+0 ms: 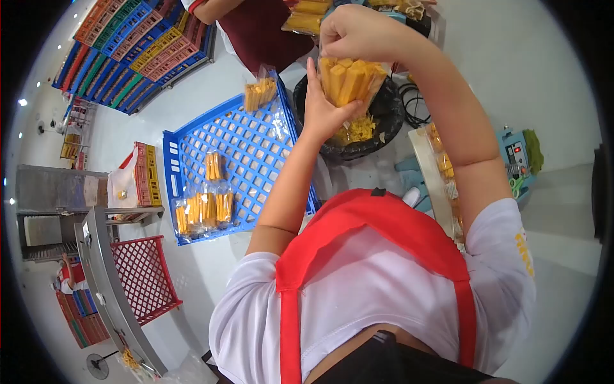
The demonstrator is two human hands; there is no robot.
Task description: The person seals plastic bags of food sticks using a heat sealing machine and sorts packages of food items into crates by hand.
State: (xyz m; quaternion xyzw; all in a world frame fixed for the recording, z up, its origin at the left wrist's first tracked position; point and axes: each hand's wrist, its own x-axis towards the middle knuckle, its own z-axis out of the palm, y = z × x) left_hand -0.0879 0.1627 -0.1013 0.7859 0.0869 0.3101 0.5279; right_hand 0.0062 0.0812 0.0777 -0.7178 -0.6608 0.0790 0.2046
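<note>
A clear plastic bag packed with yellow sticks (350,80) is held up in front of me, above a black-lined bin (390,109). My left hand (325,109) wraps the bag from its left side and underneath, thumb along the lower edge. Above it my right hand (358,32) is closed in a fist at the bag's top edge; its fingertips are partly hidden. Yellow scraps (361,130) lie inside the bin. To the left, a blue plastic crate (240,150) carries several filled bags (204,208), with another bag (259,95) at its far corner.
More bagged sticks (306,16) lie beyond my hands, near a person in a dark red apron (268,35). Stacked coloured crates (134,48) stand at the far left. A blue machine (515,157) and a shelf of bags (441,166) are on the right.
</note>
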